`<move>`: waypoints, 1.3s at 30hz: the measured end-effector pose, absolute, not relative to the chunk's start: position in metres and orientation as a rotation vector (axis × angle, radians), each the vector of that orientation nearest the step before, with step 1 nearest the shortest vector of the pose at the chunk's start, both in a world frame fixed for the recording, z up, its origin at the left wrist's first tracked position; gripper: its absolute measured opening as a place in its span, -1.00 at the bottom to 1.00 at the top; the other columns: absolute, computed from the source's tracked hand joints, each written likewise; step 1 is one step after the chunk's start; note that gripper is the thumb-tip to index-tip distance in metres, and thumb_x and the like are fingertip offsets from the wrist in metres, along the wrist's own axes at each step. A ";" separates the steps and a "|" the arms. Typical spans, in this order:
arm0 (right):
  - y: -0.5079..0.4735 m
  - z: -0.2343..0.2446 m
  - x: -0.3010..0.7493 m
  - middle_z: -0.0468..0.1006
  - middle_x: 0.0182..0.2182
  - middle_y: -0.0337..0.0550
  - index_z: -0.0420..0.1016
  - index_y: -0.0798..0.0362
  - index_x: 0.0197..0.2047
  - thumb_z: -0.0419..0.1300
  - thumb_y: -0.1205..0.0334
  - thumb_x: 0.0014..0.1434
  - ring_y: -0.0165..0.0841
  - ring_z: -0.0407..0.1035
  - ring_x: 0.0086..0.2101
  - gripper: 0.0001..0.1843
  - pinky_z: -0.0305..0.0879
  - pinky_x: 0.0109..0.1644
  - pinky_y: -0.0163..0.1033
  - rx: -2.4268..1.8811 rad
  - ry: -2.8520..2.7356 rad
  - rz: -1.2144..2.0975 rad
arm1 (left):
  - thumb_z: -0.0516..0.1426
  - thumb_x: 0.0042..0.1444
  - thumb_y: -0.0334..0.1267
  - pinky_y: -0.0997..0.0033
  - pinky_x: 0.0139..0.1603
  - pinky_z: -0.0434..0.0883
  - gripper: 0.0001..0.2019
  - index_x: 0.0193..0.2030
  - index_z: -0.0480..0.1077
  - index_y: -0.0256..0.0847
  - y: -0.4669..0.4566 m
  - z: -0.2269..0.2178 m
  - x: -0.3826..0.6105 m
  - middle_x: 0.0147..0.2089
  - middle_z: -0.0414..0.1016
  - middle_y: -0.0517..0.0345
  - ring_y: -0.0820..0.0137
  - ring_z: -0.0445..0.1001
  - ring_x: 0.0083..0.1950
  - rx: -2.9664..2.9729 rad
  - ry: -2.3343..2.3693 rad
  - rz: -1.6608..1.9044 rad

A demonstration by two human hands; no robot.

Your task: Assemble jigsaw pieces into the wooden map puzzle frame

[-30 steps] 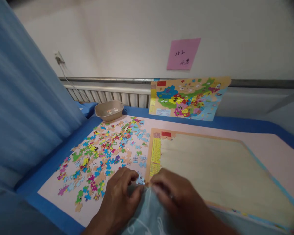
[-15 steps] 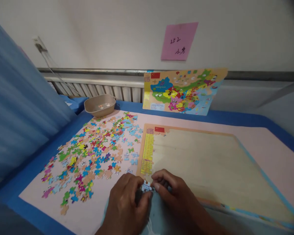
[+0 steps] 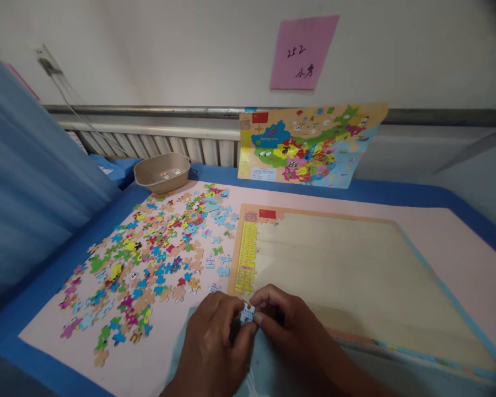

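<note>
a blue curtain [image 3: 45,182] hangs over the left side of the blue table [image 3: 413,193]. loose puzzle pieces [image 3: 159,258] lie scattered over the left part of a pink sheet [image 3: 149,364], and a tan basin [image 3: 165,184] with a few pieces in it sits behind them, toward the table's far left corner. at the near edge, by the board's near left corner, the left hand [image 3: 215,342] is curled, thumb and forefinger closed on a light blue puzzle piece [image 3: 247,313]. the right hand [image 3: 289,325] is curled too, its fingertips touching the piece's right side; whether it also grips cannot be told. the puzzle board [image 3: 355,264] reaches rightward, with a yellow column down its left side and a red flag in its far left corner. a printed map [image 3: 310,146] stands at the table's far edge, below a pink note [image 3: 303,52].
</note>
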State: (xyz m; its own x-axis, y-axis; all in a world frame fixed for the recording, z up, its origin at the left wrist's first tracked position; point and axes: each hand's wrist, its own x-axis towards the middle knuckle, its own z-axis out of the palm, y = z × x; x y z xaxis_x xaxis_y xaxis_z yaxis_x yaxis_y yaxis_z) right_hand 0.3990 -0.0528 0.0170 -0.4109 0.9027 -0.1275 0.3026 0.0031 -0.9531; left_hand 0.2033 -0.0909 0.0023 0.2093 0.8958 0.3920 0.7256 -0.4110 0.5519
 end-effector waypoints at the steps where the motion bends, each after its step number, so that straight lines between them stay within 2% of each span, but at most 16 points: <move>1: -0.052 0.017 0.399 0.54 -0.42 -0.29 0.54 -0.03 -0.21 0.14 0.19 0.18 -0.31 0.40 -0.37 -0.83 0.25 -0.25 -0.21 -1.263 -1.740 1.413 | 0.26 0.28 -0.39 0.36 -0.25 0.52 -0.84 -0.05 0.44 -0.10 -0.092 0.002 0.203 -0.23 0.57 0.15 0.32 0.57 -0.26 2.224 1.551 0.993; 5: -0.048 0.019 0.400 0.55 -0.42 -0.27 0.50 -0.05 -0.24 0.11 0.15 0.21 -0.28 0.42 -0.37 -0.84 0.25 -0.24 -0.18 -1.414 -1.770 1.297 | 0.22 0.31 -0.36 0.26 -0.16 0.57 -0.76 0.09 0.41 -0.12 -0.102 -0.004 0.199 -0.12 0.61 0.08 0.25 0.61 -0.15 2.306 1.589 0.970; 10: -0.045 0.017 0.402 0.62 -0.33 -0.17 0.47 -0.05 -0.24 0.05 0.08 0.27 -0.19 0.48 -0.30 -0.78 0.26 -0.18 -0.10 -1.566 -1.928 1.138 | 0.18 0.29 -0.38 0.15 -0.24 0.53 -0.86 -0.04 0.41 -0.13 -0.112 -0.017 0.200 -0.13 0.60 0.04 0.18 0.56 -0.24 2.665 1.509 0.872; 16: -0.046 0.010 0.401 0.67 -0.24 -0.11 0.51 -0.04 -0.18 0.00 0.05 0.33 -0.13 0.52 -0.23 -0.70 0.31 -0.12 -0.02 -1.641 -2.044 1.032 | 0.19 0.27 -0.37 0.16 -0.19 0.51 -0.84 -0.03 0.41 -0.14 -0.111 -0.025 0.199 -0.12 0.60 0.04 0.19 0.53 -0.21 2.633 1.496 0.888; 20: -0.046 0.010 0.404 0.71 -0.14 -0.08 0.58 -0.03 -0.07 0.00 0.04 0.35 -0.12 0.58 -0.14 -0.64 0.38 0.00 0.02 -1.566 -2.030 1.024 | 0.20 0.25 -0.38 0.16 -0.16 0.52 -0.82 -0.03 0.41 -0.14 -0.110 -0.022 0.199 -0.09 0.60 0.02 0.18 0.54 -0.17 2.610 1.487 0.892; 25: -0.043 0.012 0.406 0.70 -0.25 -0.12 0.60 -0.06 -0.16 0.03 -0.01 0.34 -0.15 0.58 -0.24 -0.65 0.42 -0.11 -0.04 -1.560 -1.969 1.037 | 0.23 0.15 -0.39 0.17 -0.30 0.45 -0.86 -0.20 0.37 -0.11 -0.109 -0.016 0.205 -0.23 0.56 0.10 0.22 0.48 -0.29 2.571 1.521 0.963; 29: -0.037 0.016 0.410 0.70 -0.28 -0.15 0.59 -0.09 -0.19 0.05 -0.14 0.31 -0.16 0.58 -0.27 -0.61 0.46 -0.16 -0.07 -1.560 -1.898 1.039 | 0.34 0.04 -0.34 0.16 -0.40 0.37 -0.78 -0.32 0.35 -0.10 -0.106 -0.017 0.212 -0.33 0.50 0.16 0.25 0.44 -0.36 2.578 1.612 1.020; 32: -0.033 0.019 0.411 0.71 -0.29 -0.16 0.58 -0.11 -0.24 0.07 -0.21 0.23 -0.14 0.60 -0.27 -0.59 0.49 -0.16 -0.07 -1.611 -1.870 0.955 | 0.38 0.03 -0.30 0.16 -0.42 0.36 -0.74 -0.37 0.35 -0.10 -0.104 -0.021 0.216 -0.37 0.47 0.21 0.27 0.45 -0.37 2.606 1.677 1.015; 35: -0.030 0.019 0.410 0.71 -0.32 -0.14 0.58 -0.14 -0.31 0.08 -0.28 0.10 -0.10 0.61 -0.28 -0.55 0.52 -0.16 -0.05 -1.692 -1.847 0.949 | 0.37 0.09 -0.28 0.17 -0.41 0.37 -0.75 -0.35 0.35 -0.10 -0.103 -0.022 0.215 -0.37 0.47 0.22 0.28 0.45 -0.36 2.602 1.674 1.015; 39: -0.026 0.008 0.416 0.74 -0.26 -0.09 0.61 -0.14 -0.28 0.12 -0.39 0.03 -0.06 0.64 -0.24 -0.47 0.56 -0.16 -0.05 -1.725 -1.840 0.948 | 0.24 0.25 -0.35 0.19 -0.35 0.37 -0.89 -0.26 0.39 -0.13 -0.114 -0.015 0.197 -0.27 0.55 0.16 0.30 0.47 -0.34 2.527 1.710 1.185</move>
